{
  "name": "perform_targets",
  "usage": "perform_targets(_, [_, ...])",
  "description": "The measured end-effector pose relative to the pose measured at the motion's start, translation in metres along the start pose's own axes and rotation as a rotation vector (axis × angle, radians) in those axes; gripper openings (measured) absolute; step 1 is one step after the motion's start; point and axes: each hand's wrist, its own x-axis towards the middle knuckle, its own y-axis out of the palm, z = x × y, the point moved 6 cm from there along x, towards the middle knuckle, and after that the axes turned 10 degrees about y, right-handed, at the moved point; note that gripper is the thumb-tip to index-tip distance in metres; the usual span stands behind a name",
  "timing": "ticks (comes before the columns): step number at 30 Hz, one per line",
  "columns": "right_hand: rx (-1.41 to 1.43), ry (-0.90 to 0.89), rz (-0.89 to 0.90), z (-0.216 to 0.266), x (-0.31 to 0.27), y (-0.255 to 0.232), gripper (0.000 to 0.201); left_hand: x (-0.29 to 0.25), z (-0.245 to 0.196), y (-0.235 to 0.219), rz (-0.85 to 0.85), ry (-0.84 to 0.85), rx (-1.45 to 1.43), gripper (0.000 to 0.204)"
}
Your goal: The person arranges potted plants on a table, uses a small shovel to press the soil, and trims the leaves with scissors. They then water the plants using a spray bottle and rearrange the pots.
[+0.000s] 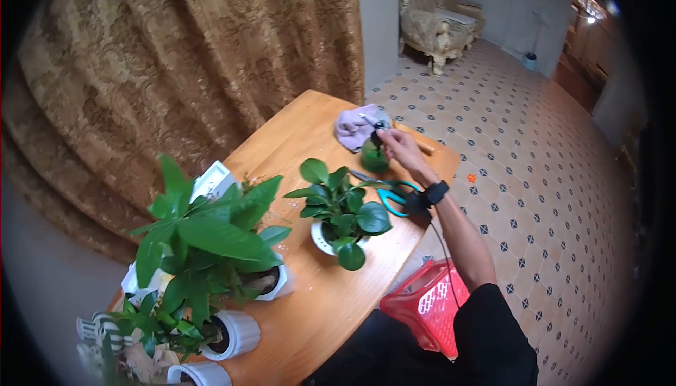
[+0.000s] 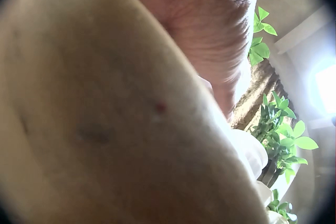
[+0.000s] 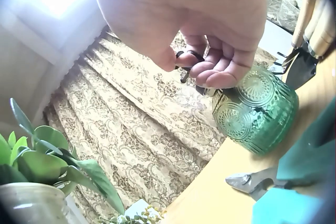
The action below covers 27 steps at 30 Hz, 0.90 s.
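Note:
In the head view my right hand [image 1: 403, 150] holds the black top of a green glass spray bottle [image 1: 375, 158] near the table's far right corner. Closer in, the right wrist view has my thumb and fingers curled round the black sprayer parts [image 3: 186, 64], above the ribbed green glass [image 3: 257, 111]. A lavender cloth [image 1: 352, 129] lies right behind the bottle. Teal-handled cutters [image 1: 394, 199] with short grey blades lie beneath my right wrist. Blurred skin fills most of the left wrist view, with part of my left hand [image 2: 205, 35] behind it; its fingers are hidden.
A round-leaved plant in a white pot [image 1: 322, 239] stands mid-table. Several more potted plants [image 1: 236, 333] crowd the near left side. Small wooden-handled garden tools [image 3: 312, 24] lie beyond the bottle. A red plastic stool [image 1: 422, 301] stands beside the table; a brown curtain [image 1: 211, 48] hangs behind.

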Motion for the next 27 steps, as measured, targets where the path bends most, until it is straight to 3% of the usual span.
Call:
perform_targets(7, [0.092,-0.033,-0.028,-0.015,0.002,-0.002,0.031,0.007,0.058,0.002,-0.099,0.090,-0.344,0.074])
perform_targets(9, [0.139,-0.034,0.042,-0.023,0.008,-0.006,0.027,0.001,0.074,-0.002,-0.155,0.022,-0.268,0.075])
perform_targets(11, [0.137,-0.042,0.032,-0.022,0.003,-0.008,0.023,-0.002,0.069,-0.007,-0.192,-0.041,-0.204,0.076])
perform_targets(13, [0.209,-0.049,-0.026,-0.015,-0.010,-0.012,0.024,-0.001,0.046,0.003,-0.187,-0.110,-0.319,0.075])
perform_targets(17, [0.199,-0.097,-0.245,-0.007,-0.059,-0.052,0.024,0.000,0.043,0.001,-0.129,-0.139,-0.269,0.082])
perform_targets(21, [0.086,-0.106,-0.298,-0.020,-0.128,-0.072,0.027,-0.003,0.048,0.001,-0.176,-0.187,-0.235,0.086])
perform_targets(27, [-0.019,-0.001,-0.114,-0.036,-0.231,-0.019,0.028,-0.002,0.057,0.004,-0.192,-0.062,-0.327,0.086])
